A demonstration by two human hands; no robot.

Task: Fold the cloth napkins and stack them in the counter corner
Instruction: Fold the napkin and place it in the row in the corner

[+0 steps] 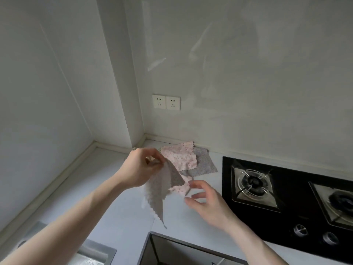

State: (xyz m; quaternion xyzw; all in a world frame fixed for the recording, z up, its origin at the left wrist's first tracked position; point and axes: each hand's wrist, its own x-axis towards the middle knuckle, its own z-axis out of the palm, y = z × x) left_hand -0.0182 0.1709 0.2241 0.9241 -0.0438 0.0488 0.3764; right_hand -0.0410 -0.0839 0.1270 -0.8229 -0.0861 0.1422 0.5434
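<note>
Head view: left hand (140,167) pinches grey napkin (161,190) by one corner, letting it hang free above counter (118,222) — likely to shake it flat. Right hand (205,199) spread, empty, reaching for dangling edge. Pink napkins (181,156) heaped unfolded by counter's back corner.

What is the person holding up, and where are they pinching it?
The left hand pinches a grey napkin by its top corner, so it hangs down. The right hand holds nothing.
</note>
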